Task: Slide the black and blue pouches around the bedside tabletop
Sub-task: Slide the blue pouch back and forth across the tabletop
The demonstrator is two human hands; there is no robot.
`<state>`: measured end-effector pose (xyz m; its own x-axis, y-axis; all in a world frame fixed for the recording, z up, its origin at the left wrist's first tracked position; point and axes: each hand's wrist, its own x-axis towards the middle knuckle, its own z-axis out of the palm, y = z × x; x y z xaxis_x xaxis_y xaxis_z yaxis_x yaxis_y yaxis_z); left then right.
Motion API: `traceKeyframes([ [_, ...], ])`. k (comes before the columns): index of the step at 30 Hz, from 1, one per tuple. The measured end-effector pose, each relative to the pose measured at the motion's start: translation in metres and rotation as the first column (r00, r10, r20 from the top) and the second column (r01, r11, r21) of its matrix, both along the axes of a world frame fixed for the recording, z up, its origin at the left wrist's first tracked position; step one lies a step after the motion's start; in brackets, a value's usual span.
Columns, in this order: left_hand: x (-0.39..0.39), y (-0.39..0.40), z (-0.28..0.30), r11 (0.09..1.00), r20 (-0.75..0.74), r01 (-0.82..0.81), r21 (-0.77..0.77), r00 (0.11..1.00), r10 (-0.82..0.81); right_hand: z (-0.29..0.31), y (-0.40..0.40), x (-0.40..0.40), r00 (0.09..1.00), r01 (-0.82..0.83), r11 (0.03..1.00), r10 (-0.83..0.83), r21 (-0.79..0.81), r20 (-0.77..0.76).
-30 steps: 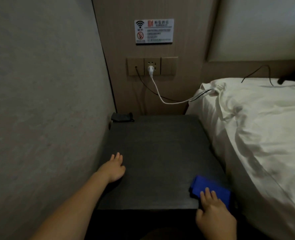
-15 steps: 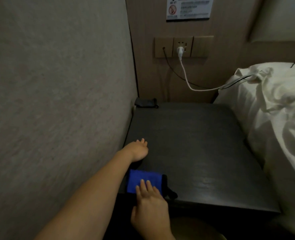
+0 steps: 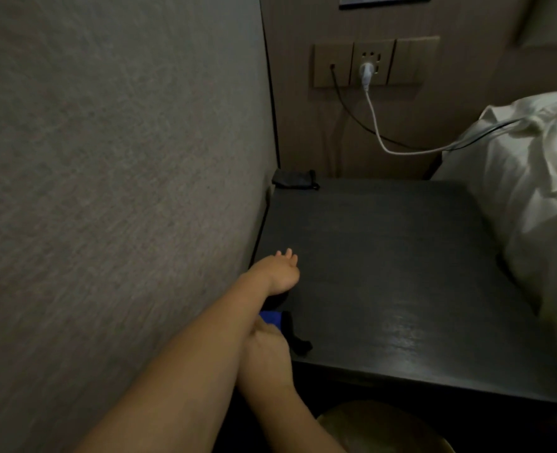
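Right hand [image 3: 265,353] flat on blue pouch [image 3: 270,318]

pouches: two, a black pouch [image 3: 294,180] at the tabletop's [image 3: 401,273] far left corner and a blue pouch [image 3: 270,318] at its near left corner
my hands: two, left hand [image 3: 278,273] and right hand [image 3: 265,353]
cables: two, one white [image 3: 376,125], one black [image 3: 352,114]

The black pouch [image 3: 293,180] lies flat in the far left corner of the dark desk [image 3: 401,273], tight against the wall, a short cord trailing from its right end. The blue pouch [image 3: 270,318] sits at the near left corner; only a small bright strip of it shows, with a black edge and dark strap toward the front rim, the rest hidden.
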<state>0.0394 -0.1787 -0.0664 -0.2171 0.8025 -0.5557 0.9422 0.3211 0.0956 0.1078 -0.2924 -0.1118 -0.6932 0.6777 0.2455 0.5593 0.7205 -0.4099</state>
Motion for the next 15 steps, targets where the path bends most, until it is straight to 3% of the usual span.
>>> traceKeyframes([
  [2,0.001,-0.002,0.000,1.000,0.008,0.000,0.006,1.000,0.000,-0.019,0.000,0.001,0.999,-0.002,0.999,0.003,0.038,-0.032],
  [4,0.000,-0.002,0.000,1.000,0.015,-0.002,0.009,1.000,0.002,-0.033,-0.005,0.006,0.999,-0.040,0.999,0.039,0.030,0.029],
  [8,0.001,-0.003,0.000,1.000,0.025,-0.004,0.016,1.000,0.004,-0.030,-0.003,0.030,0.993,-0.111,0.994,0.111,-0.009,0.042],
  [15,0.009,-0.016,-0.013,0.989,0.028,-0.032,0.143,0.999,0.028,-0.026,0.016,0.111,1.000,0.017,1.000,-0.018,0.024,0.012],
])
